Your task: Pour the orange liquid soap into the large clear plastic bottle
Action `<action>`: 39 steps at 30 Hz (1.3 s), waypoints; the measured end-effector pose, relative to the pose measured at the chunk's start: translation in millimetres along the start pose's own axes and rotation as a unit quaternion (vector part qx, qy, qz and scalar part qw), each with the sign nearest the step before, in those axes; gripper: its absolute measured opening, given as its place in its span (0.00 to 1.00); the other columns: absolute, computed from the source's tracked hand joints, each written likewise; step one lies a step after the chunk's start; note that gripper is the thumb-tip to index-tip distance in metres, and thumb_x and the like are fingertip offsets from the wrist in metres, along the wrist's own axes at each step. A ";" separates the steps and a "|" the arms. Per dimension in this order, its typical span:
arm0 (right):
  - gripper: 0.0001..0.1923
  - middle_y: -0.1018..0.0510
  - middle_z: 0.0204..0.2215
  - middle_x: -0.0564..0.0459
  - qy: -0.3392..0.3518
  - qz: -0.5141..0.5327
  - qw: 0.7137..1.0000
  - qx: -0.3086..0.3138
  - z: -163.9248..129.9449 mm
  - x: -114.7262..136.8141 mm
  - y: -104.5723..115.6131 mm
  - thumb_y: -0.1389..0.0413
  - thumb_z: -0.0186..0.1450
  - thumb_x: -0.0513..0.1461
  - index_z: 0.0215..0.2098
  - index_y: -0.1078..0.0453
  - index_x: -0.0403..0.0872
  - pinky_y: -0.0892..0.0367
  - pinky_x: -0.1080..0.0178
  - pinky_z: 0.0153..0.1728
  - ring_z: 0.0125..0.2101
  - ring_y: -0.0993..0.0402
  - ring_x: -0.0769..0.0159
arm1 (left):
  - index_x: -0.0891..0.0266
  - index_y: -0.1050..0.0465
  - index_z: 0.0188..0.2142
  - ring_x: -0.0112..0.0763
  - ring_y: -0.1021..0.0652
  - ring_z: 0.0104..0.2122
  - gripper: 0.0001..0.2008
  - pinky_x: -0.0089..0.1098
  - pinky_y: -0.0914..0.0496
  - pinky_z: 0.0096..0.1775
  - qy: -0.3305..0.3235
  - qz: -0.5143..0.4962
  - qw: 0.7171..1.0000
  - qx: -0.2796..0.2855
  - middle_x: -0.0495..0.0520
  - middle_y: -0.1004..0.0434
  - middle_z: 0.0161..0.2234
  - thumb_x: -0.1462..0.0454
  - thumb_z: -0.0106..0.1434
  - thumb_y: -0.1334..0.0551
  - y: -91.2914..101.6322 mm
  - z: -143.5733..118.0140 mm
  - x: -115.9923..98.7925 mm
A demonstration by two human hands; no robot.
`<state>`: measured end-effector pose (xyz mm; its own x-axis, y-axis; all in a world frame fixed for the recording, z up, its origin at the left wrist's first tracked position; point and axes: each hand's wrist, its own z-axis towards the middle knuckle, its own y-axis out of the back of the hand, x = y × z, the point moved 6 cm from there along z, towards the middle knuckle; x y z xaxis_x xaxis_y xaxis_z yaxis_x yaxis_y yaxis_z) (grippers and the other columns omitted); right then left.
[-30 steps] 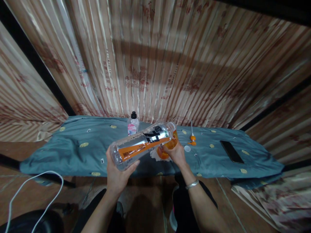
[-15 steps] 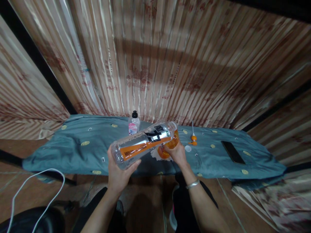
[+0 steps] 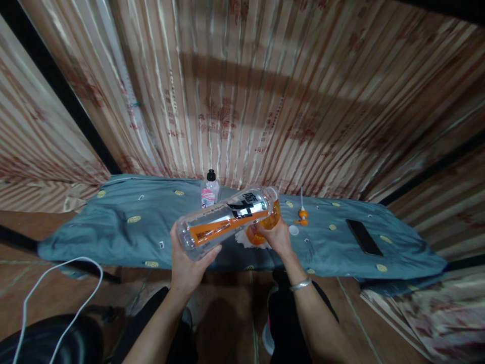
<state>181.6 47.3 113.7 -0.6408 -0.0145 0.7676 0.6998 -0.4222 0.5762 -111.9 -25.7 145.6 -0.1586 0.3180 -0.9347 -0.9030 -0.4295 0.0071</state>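
Note:
My left hand (image 3: 189, 265) is wrapped round the base of a large clear plastic bottle (image 3: 223, 217) with an orange and black label. The bottle is tilted, its neck pointing up and right. Its mouth is at the top of an orange bottle (image 3: 272, 215); I cannot tell whether liquid passes between them. My right hand (image 3: 278, 237), with a silver bangle on the wrist, grips the orange bottle, which stands over a white tissue (image 3: 242, 237). Behind the clear bottle is a small clear bottle (image 3: 209, 194) with a black cap and pink label.
An orange pump head (image 3: 302, 215) and a white round cap (image 3: 293, 230) lie right of my right hand. Farther right lies a black phone (image 3: 364, 237). All rest on a teal cloth (image 3: 147, 237). A striped curtain (image 3: 227, 101) hangs behind; a white cable (image 3: 56, 273) loops at lower left.
The camera view has shifted slightly. Both hands keep their hold, and the tilted bottle stays at the orange bottle with almost no change.

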 end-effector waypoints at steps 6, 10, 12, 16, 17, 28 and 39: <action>0.32 0.13 0.43 0.42 -0.011 -0.013 1.000 0.002 1.9 -3.0 -0.6 0.31 0.54 0.48 0.54 0.30 0.45 0.22 0.56 0.42 0.45 0.15 0.48 | 0.58 0.38 0.57 0.50 0.17 0.49 0.48 0.52 0.23 0.52 0.011 -0.010 1.000 -0.005 0.61 0.22 0.50 0.50 0.40 0.20 -2.5 0.8 0.3; 0.32 0.14 0.43 0.42 -0.005 -0.022 1.000 -0.004 2.7 -0.1 1.0 0.30 0.54 0.47 0.53 0.29 0.45 0.22 0.57 0.42 0.45 0.15 0.48 | 0.58 0.38 0.57 0.50 0.18 0.50 0.47 0.52 0.24 0.54 0.024 -0.022 0.999 0.002 0.61 0.22 0.51 0.52 0.41 0.20 -5.8 1.3 0.0; 0.29 0.14 0.43 0.43 0.004 -0.021 1.000 -0.005 2.6 1.8 1.4 0.31 0.55 0.47 0.52 0.29 0.46 0.22 0.57 0.42 0.45 0.15 0.49 | 0.58 0.38 0.56 0.50 0.17 0.49 0.47 0.52 0.24 0.53 0.032 -0.026 0.999 0.000 0.61 0.22 0.50 0.52 0.40 0.20 -6.1 1.3 0.4; 0.27 0.14 0.43 0.43 0.018 -0.015 1.000 -0.007 1.9 3.8 1.2 0.32 0.56 0.47 0.51 0.29 0.47 0.22 0.57 0.41 0.44 0.15 0.49 | 0.59 0.37 0.56 0.51 0.17 0.49 0.47 0.52 0.23 0.52 0.034 -0.030 0.999 -0.007 0.62 0.21 0.49 0.52 0.39 0.20 -5.4 1.8 -0.5; 0.28 0.14 0.43 0.43 0.022 -0.012 1.000 -0.007 1.8 4.1 1.1 0.32 0.56 0.47 0.52 0.29 0.47 0.22 0.57 0.41 0.44 0.15 0.49 | 0.59 0.37 0.56 0.51 0.17 0.48 0.47 0.51 0.23 0.52 0.030 -0.025 0.999 -0.010 0.62 0.21 0.49 0.52 0.39 0.20 -4.9 2.0 -1.4; 0.31 0.13 0.43 0.44 0.009 -0.012 1.000 -0.014 0.7 2.7 -0.4 0.33 0.55 0.46 0.54 0.29 0.47 0.21 0.56 0.42 0.45 0.15 0.48 | 0.58 0.37 0.57 0.50 0.17 0.49 0.47 0.50 0.22 0.51 0.018 -0.015 1.000 -0.013 0.61 0.22 0.50 0.51 0.41 0.20 -2.6 1.5 -1.7; 0.34 0.13 0.41 0.42 -0.006 -0.007 1.000 -0.007 -0.9 0.6 -3.0 0.33 0.54 0.47 0.56 0.31 0.44 0.21 0.55 0.42 0.44 0.15 0.46 | 0.58 0.37 0.59 0.51 0.18 0.50 0.46 0.52 0.24 0.54 0.000 0.000 1.000 0.007 0.62 0.22 0.51 0.52 0.43 0.21 2.4 2.4 3.4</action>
<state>178.9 47.8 112.2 -0.6463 0.0025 0.7630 0.6864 -0.4348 0.5829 -115.6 -23.7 143.3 -0.1589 0.3185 -0.9345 -0.9085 -0.4177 0.0121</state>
